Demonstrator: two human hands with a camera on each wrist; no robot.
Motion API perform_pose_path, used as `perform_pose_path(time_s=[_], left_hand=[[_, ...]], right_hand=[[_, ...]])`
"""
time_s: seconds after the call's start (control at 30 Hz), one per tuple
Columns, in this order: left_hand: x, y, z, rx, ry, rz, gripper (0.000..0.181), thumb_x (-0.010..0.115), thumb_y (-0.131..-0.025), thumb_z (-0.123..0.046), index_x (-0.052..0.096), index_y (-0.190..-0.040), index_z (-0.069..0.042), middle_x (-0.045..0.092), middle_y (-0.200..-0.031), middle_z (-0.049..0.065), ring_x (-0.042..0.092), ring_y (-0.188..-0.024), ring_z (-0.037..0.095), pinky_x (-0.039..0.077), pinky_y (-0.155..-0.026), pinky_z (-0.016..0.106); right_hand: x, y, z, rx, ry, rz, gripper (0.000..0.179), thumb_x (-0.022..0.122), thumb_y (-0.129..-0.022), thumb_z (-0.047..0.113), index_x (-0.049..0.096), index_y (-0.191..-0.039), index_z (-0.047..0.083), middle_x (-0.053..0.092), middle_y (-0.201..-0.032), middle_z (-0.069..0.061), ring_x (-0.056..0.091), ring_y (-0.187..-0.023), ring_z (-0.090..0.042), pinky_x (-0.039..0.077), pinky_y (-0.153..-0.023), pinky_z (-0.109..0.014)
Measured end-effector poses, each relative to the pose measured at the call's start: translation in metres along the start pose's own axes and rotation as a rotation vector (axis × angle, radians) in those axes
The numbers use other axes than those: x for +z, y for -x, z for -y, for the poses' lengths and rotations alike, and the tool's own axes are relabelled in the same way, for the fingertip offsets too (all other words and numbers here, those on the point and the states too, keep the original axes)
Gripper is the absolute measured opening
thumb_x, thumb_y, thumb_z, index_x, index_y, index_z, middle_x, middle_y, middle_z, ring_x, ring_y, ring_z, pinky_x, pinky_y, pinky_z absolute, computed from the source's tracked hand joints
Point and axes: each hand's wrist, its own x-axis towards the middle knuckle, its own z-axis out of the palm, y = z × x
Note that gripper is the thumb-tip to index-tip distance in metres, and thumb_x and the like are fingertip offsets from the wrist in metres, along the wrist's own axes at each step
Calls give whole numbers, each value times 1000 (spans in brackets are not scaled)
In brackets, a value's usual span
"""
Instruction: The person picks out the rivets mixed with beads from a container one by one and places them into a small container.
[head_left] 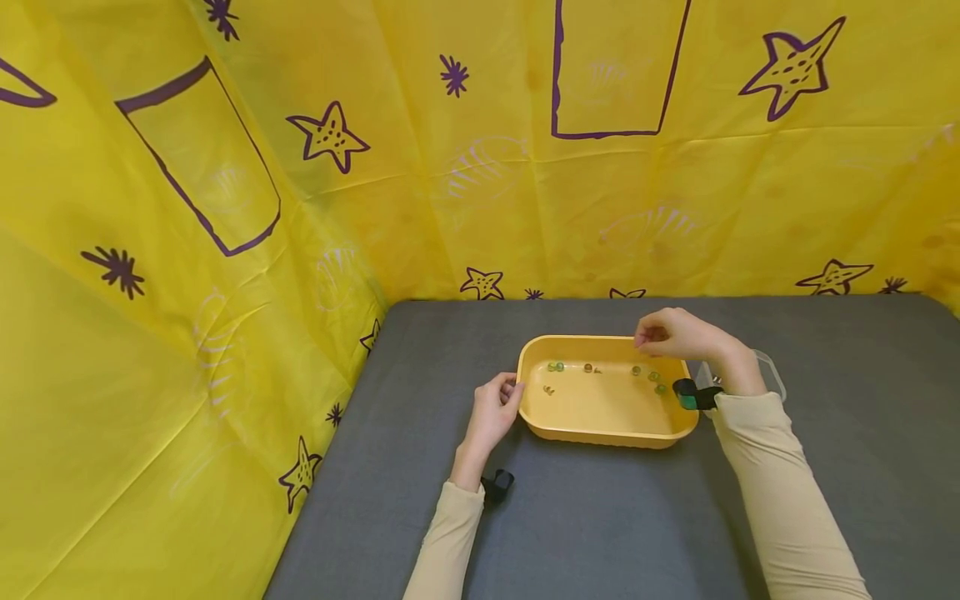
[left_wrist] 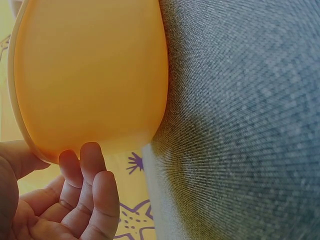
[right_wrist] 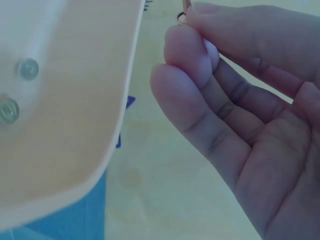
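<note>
A yellow plastic basin (head_left: 592,417) stands on the grey cloth surface. Inside lie several glass marbles (head_left: 636,371), greenish and one brown (head_left: 588,367), along with small gold-coloured metal bits (head_left: 549,389). My left hand (head_left: 497,408) holds the basin's left end, thumb at the rim and fingertips against the outer wall (left_wrist: 95,75). Above the far right corner of the basin, my right hand (head_left: 678,335) pinches a small gold-coloured piece with a ring-shaped end (right_wrist: 181,19) between thumb and fingertips. Most of that piece is hidden by the fingers.
A clear plastic container (head_left: 772,375) sits right of the basin, partly behind the right wrist, with small dark bits in it. Yellow cloth (head_left: 480,217) with purple starfish drawings hangs along the back and left edges of the grey surface (head_left: 600,517).
</note>
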Motion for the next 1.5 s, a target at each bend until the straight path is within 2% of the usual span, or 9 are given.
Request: perform_pose_path(time_s=[0.43,0.73,0.87,1.1,1.5], left_hand=[[-1,0,-1,6,3,-1,19,58,-90,-9,64,-99,7,57,-69,6,48,-57,9,42,-52,21],[-1,0,-1,-5,-1,1,18,58,-89,-7,64,-98,7,57,-69,6,47,-57,9,43,-52,21],[-1,0,-2,-10,0,4,18,58,-89,-7,64,-99,7,57,-70,6,48,-57,9,43,-52,21],[0,1,-2,-18,1,6,18,58,-90,-7,63,-100,7,57,-70,6,47,-57,9,42,-52,21],[0,0,-1,-7,-1,-3,17,59,-89,-6,64,-98,7,57,-68,6,47,-56,8,42,-52,21]], right_hand=[[-10,24,-9,70,22,-63,5,65,-84,2,64,-89,1,61,-79,-5,52,-68,-16,46,-63,-29],[-14,39,-17,40,50,-118,2,65,-84,3,65,-85,2,61,-75,-1,51,-65,-12,45,-60,-27],[-15,46,-21,49,52,-130,1,65,-84,4,65,-83,4,61,-75,2,52,-65,-11,45,-60,-26],[-19,57,-28,67,70,-158,4,66,-83,3,64,-82,7,62,-77,0,52,-65,-8,45,-60,-25],[-22,77,-39,66,100,-195,3,67,-82,2,64,-83,1,61,-75,4,52,-65,-2,45,-60,-24]])
